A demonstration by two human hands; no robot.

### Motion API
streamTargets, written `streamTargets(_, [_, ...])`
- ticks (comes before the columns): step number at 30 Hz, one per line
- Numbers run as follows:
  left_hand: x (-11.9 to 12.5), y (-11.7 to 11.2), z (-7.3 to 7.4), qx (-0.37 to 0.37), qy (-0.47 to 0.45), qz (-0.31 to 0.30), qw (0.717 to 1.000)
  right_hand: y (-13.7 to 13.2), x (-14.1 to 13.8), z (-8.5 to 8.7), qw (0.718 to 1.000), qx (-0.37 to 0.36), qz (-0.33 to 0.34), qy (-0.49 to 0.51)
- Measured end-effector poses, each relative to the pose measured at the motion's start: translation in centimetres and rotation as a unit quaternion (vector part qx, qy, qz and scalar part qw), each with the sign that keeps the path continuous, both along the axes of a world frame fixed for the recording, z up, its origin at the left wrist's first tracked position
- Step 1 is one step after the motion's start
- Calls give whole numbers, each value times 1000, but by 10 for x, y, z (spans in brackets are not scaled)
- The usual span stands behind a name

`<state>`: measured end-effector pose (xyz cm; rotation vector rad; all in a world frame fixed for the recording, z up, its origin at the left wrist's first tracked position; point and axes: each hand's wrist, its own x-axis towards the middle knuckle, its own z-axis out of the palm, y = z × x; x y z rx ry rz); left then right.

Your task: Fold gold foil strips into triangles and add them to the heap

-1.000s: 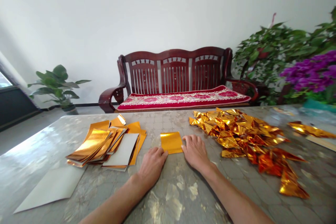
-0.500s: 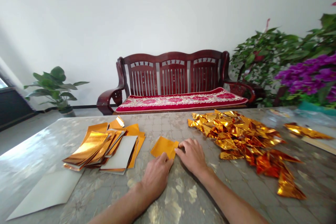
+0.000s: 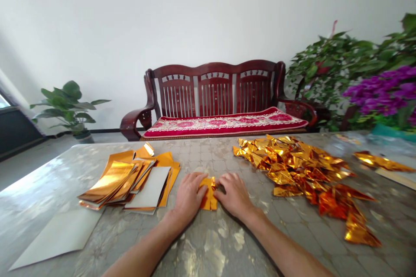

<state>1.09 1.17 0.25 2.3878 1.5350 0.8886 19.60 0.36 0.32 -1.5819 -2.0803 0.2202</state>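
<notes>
Right now the left hand (image 3: 187, 197) and the right hand (image 3: 233, 194) rest close together on a mottled grey tabletop (image 3: 247, 246), with a narrow folded piece of gold foil (image 3: 208, 193) between them. The foil sits on the table with its orange-gold layers bunched. The left fingers (image 3: 191, 184) lie against its left side and the right fingertips (image 3: 221, 186) press at its right side, so the hands hold it in a narrow pinch from both sides, with the fingers partly covering its edges.

At about 9 o'clock from the hands lies a stack of gold foil sheets (image 3: 108, 181), with a grey-backed card (image 3: 149, 188) on its right part. A loose grey card (image 3: 55, 238) lies further out toward 8 o'clock. At 2 o'clock sits a heap of crumpled gold foil (image 3: 299, 166), and a separate foil strip (image 3: 380, 161) lies beyond it toward 3 o'clock. At 12 o'clock, a dark red wooden bench (image 3: 214, 93) with a red floral cushion (image 3: 224, 124) stands against the wall.
</notes>
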Motion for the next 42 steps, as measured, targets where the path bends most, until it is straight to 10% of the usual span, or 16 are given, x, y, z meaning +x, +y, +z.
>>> streamTargets(9, [-5,4,14,-88,106,14,990,1,-2,-3,996,14,88,17])
streamTargets(25, [-7,12,1,-196,-55,69,977,-8,-5,5,998,9,61,-25])
streamTargets(33, [-6,6,4,-35,-256,55,964,-5,6,12,993,117,-7,20])
streamTargets(42, [-11,-5,12,133,25,-43,990,-8,21,15,978,187,38,-80])
